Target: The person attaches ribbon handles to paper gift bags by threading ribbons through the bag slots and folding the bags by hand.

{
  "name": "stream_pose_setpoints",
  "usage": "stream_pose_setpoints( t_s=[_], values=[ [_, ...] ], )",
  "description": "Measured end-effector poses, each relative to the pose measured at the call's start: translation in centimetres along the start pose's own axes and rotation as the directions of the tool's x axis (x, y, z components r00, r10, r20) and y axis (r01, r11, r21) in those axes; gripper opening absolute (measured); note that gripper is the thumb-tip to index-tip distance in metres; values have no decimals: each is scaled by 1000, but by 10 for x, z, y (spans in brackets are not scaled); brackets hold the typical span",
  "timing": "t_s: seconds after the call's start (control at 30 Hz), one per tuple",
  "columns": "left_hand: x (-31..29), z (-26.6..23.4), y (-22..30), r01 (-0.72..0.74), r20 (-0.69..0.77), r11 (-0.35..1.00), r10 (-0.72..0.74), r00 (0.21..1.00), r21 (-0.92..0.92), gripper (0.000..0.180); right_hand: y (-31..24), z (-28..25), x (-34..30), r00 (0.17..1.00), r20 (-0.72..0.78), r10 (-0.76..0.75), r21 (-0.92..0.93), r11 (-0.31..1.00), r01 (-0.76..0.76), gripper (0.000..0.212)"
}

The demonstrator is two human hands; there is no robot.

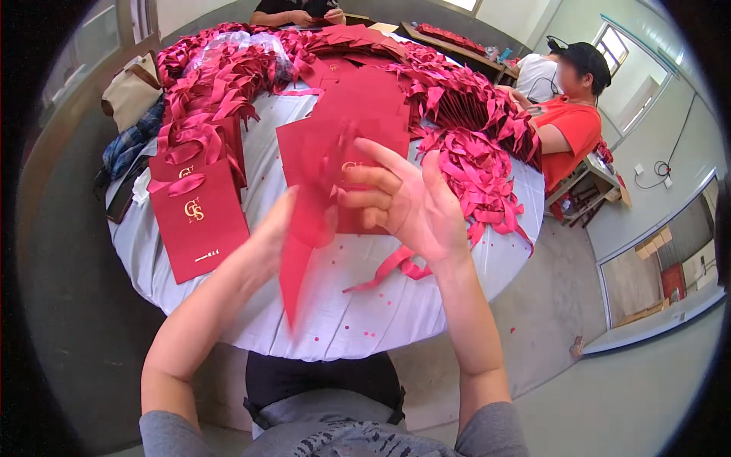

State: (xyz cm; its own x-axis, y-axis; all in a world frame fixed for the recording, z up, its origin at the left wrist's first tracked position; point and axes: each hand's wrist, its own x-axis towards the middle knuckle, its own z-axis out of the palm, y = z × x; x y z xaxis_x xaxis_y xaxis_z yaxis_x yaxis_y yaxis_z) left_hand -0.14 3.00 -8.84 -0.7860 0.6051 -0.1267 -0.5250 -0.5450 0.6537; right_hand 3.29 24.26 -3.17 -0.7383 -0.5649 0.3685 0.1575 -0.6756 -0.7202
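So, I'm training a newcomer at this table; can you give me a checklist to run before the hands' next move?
1. Grip of the left hand on the red bag: ok, though the bag is blurred.
2. Right hand touching that bag: cannot tell; its fingers are spread beside it.
3. Ribbon pile on the table: ok, on the right side.
4. Table front free of stray bits: not ok; a loose ribbon and red dots lie there.
5. Front bag on the left has a ribbon: ok, at its top.
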Motion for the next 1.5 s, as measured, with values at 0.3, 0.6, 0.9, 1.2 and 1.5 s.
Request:
stream_pose_setpoints(
  t_s=[0.3, 0.6, 0.9, 1.2, 1.5],
  values=[
    [-13, 20, -31, 103, 442, 909, 96, 892, -404, 33, 21, 44, 30, 927, -308, -215, -939, 225, -260, 32],
    [-8, -6, -17, -30, 54, 944, 13, 998, 330, 42, -24, 34, 20, 883, -161, -441, -963, 267, -43, 23],
    [-77, -18, 46, -476, 231, -42, 909, 347, 879, 22, -35, 58, 21, 945, 70, -320, -959, -282, -25, 26],
    [-91, 8, 44, -200, 660, -633, 679, 322, 748, 32, 10, 57, 38, 978, 194, -78, -802, -587, 112, 15],
    [-68, 23, 34, -267, 722, -691, 528, 448, 671, 25, 11, 53, 25, 927, 259, -271, -870, -482, 102, 29]
  ],
)
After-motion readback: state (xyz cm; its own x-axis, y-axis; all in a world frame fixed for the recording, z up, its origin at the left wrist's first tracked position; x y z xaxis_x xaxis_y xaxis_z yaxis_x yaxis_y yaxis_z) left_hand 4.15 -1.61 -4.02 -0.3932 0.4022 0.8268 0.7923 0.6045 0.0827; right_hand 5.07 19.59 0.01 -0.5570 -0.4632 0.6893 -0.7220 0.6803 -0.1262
